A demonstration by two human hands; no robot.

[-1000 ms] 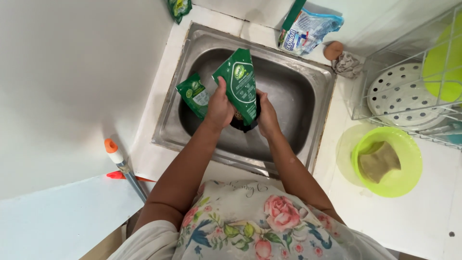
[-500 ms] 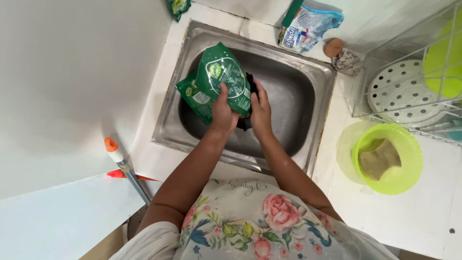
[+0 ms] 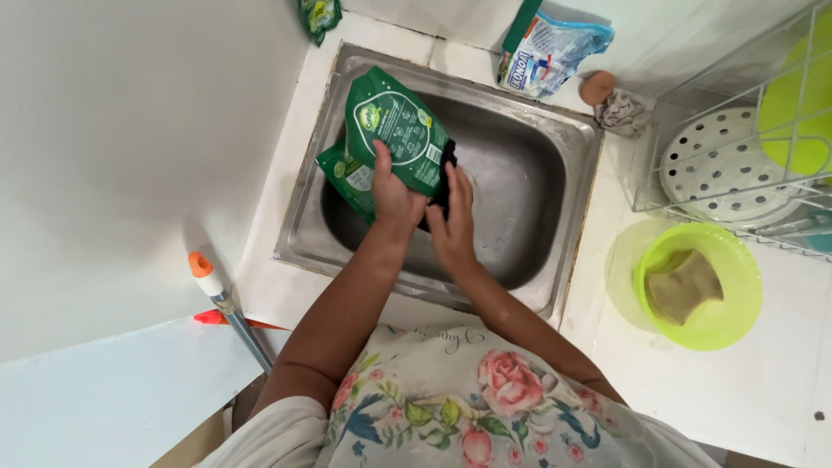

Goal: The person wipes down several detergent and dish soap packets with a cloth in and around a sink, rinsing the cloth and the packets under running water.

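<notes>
Two hands (image 3: 394,195) over one steel sink (image 3: 529,173); three green pouches (image 3: 394,130), one green bowl (image 3: 702,282), one dish rack (image 3: 737,130).

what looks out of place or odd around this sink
Little stands out. A second green pouch lies slumped against the wall of the steel sink, under the green pouch held tilted in the left hand. The right hand holds something dark that cannot be identified. No spill or damage shows.
</notes>
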